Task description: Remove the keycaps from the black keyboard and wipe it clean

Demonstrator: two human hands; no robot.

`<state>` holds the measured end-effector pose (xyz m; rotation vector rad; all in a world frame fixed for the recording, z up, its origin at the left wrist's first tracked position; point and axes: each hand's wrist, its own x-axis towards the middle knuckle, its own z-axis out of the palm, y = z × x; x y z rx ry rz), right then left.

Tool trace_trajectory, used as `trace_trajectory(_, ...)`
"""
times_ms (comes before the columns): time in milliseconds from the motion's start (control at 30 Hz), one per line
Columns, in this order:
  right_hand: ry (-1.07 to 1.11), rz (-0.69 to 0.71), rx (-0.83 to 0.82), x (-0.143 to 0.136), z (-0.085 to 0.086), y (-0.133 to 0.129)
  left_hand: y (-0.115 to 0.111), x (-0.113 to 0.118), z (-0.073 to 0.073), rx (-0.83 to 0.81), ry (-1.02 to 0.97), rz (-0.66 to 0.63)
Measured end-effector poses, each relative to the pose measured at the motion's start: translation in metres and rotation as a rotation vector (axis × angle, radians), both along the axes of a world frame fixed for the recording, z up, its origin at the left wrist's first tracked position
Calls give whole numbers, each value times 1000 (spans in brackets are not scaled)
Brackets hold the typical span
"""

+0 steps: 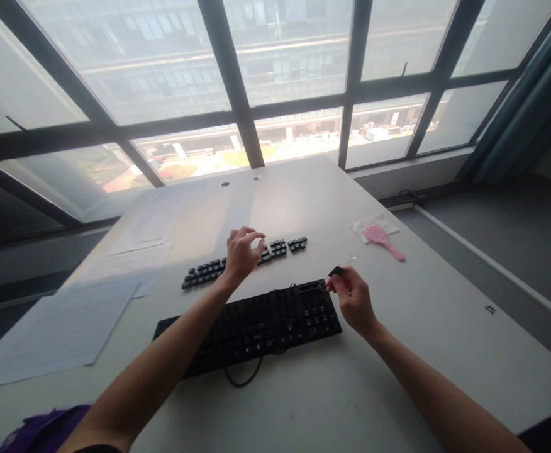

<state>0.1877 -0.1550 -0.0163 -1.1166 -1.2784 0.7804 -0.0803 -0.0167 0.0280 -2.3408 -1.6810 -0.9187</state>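
A black keyboard point(275, 330) lies on the white table, its left part partly hidden by my left forearm. Beyond it, loose black keycaps point(203, 274) are laid out in rows. My left hand point(243, 253) hovers over these rows, thumb and index finger curved with a gap between them; nothing shows in it. By the keyboard's top right corner, my right hand point(353, 298) grips a keycap puller with a black handle point(336, 271) and thin wire loops sticking out.
A pink hairbrush point(383, 241) rests on a clear plastic wrapper at the right. Written paper sheets point(63, 330) spread along the left side. A cable point(246, 382) curls in front of the keyboard. Purple cloth point(44, 431) lies at the lower left. Windows point(294, 56) rise behind the table point(398, 377).
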Motion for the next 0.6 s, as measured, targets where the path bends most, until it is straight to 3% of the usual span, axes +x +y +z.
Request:
trace_trajectory(100, 20, 4, 0, -1, -1, -1, -30, -49, 4, -9, -12, 43)
trace_trajectory(267, 24, -15, 25, 1, -2, -1, -100, -115, -3, -85, -42, 107)
trace_trajectory(433, -17, -49, 18, -6, -4, -8, -161, -166, -17, -167, -79, 199)
trace_trajectory(600, -43, -24, -57, -25, -9, -13, -200, -203, -36, -170, -142, 316)
